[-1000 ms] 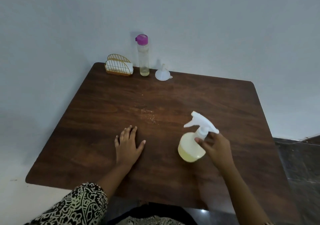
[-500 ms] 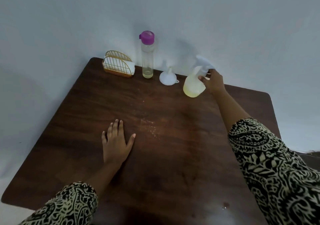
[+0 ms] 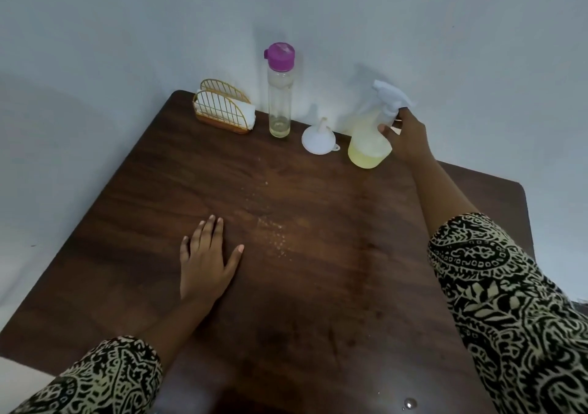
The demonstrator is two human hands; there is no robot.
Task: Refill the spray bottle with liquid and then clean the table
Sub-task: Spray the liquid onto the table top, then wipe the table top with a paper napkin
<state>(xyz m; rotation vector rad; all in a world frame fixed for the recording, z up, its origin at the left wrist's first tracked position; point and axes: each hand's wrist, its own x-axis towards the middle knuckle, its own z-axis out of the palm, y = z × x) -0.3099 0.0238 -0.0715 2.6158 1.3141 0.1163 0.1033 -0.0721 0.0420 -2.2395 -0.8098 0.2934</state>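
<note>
A spray bottle (image 3: 369,146) with a white trigger head and pale yellow liquid stands at the far edge of the dark wooden table (image 3: 318,286), by the wall. My right hand (image 3: 405,136) grips its neck, thumb in front. My left hand (image 3: 206,257) rests flat on the table, fingers straight. Fine spray droplets (image 3: 273,235) dot the wood just right of that hand. A white funnel (image 3: 319,138) lies upside down left of the spray bottle. A tall clear bottle (image 3: 280,95) with a purple cap holds only a little liquid.
A gold wire napkin holder (image 3: 221,108) with white napkins stands at the far left corner. A pale wall runs behind the table. A few water drops (image 3: 409,402) sit near the front edge.
My right hand has carried the spray bottle from the near right of the table to the far edge beside the funnel and set it down. My left hand has stayed flat.
</note>
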